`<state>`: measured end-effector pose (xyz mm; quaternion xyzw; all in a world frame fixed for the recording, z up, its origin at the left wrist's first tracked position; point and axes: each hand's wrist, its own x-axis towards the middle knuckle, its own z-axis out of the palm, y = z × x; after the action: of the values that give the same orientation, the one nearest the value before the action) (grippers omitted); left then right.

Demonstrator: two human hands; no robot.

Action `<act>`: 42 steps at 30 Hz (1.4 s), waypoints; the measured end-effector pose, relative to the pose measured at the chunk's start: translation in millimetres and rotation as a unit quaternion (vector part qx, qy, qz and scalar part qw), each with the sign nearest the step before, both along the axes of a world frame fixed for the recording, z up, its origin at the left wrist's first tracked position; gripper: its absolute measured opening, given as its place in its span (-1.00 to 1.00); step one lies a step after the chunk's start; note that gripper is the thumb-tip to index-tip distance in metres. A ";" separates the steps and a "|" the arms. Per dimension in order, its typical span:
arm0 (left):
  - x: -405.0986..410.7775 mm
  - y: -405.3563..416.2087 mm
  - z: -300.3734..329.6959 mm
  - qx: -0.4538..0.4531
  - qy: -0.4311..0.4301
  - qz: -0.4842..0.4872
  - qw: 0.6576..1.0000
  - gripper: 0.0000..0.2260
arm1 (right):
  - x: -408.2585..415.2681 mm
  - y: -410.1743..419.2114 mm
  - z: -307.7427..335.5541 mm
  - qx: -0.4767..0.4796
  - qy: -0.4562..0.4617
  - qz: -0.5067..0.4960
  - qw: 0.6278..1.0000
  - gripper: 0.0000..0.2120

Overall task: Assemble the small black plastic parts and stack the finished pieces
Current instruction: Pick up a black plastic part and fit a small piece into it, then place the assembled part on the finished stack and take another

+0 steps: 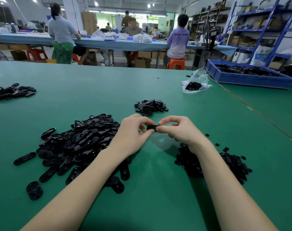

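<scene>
A small black oval part (152,127) is held above the green table (108,84) between both hands. My left hand (133,132) pinches its left end and my right hand (177,129) pinches its right end with thumb and curled fingers. A big heap of black oval shells (78,140) lies to the left under my left forearm. A heap of smaller black pieces (230,162) lies at the right, partly hidden by my right forearm. A small pile of black pieces (151,106) sits just beyond my hands.
Another pile of black parts (11,93) lies far left. A clear plastic bag (194,84) with black bits and a blue crate (248,77) of parts stand at the back right. People sit at a blue-covered bench behind.
</scene>
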<state>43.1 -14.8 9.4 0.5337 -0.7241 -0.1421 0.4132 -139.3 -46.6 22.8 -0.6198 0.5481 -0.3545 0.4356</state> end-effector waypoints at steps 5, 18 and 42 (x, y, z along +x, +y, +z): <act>7.6 -14.0 -2.9 -0.015 -0.088 -0.055 0.995 -0.82 | 1.6 -0.5 -4.1 0.018 -0.021 -0.021 0.999 -0.90; -12.8 -148.5 38.8 0.126 -0.182 0.170 0.960 -0.87 | -8.0 -8.1 -12.1 -0.053 0.108 -0.038 0.992 -0.92; 24.5 -19.2 5.2 0.130 -0.334 0.243 0.901 -0.79 | -16.9 -0.4 2.3 -0.048 0.220 0.027 0.974 -0.95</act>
<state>67.6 -34.0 14.6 0.7583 -0.6423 0.0559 0.0959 -156.2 -46.9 25.1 -0.7171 0.5961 -0.2238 0.2834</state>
